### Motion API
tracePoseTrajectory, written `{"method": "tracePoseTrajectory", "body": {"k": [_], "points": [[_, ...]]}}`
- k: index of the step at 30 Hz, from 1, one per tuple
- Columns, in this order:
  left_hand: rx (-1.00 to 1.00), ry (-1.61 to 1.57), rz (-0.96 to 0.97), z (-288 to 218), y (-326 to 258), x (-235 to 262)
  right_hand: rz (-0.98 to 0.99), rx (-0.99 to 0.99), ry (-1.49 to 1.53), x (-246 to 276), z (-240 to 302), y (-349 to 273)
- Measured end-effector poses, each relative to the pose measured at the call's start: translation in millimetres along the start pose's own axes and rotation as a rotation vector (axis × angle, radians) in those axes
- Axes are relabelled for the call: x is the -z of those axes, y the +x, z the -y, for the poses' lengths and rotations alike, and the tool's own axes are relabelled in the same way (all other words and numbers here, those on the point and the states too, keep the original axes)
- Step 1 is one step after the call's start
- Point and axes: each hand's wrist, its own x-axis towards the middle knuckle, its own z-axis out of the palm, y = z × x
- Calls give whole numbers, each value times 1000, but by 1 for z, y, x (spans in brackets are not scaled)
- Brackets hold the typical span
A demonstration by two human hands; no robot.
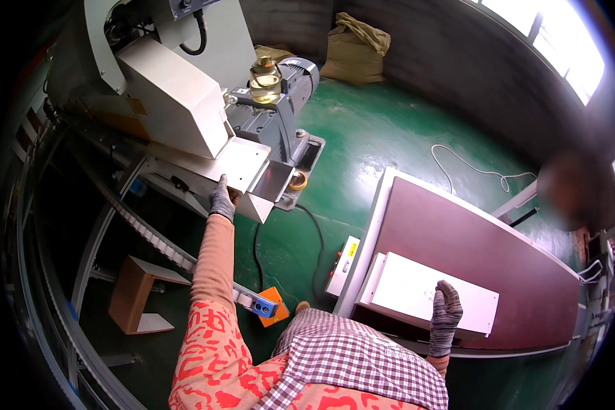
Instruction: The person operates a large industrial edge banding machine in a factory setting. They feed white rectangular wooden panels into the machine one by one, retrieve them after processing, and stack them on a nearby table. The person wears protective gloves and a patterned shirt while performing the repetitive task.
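My left hand [222,199], in a grey knit glove, reaches to the machine on the left and grips the near edge of a white metal panel [244,158]. Its thumb lies on top; the other fingers are partly hidden underneath. Bent side flaps hang from the panel's right end. My right hand [446,311], gloved the same way, is raised over a white folded metal panel [417,285] on the table. Its fingers are loosely bent with nothing visible in them; whether it touches that panel I cannot tell.
The reddish-brown table [471,253] stands right, with a control box [344,265] by its corner. A motor [298,78] carries a jar of yellowish liquid [265,80]. Below my left arm are a roller rail [150,236] and a bent panel [133,294]. Cables cross the green floor.
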Motion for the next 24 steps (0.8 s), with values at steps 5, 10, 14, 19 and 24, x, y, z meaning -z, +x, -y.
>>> {"method": "tracePoseTrajectory", "body": {"k": [5, 10, 14, 19, 24], "points": [[-21, -18, 153, 29, -31, -10, 109, -126, 295, -19, 17, -4], [-21, -20, 201, 71, -78, -22, 439, -415, 651, -60, 50, 0], [-9, 81, 280, 103, -174, -35, 686, -653, 721, -115, 37, 14], [142, 181, 530, 178, -318, -18, 514, -728, 644, -155, 23, 21], [351, -72, 597, 184, -338, 6, 306, -640, 761, -58, 18, 6]]}}
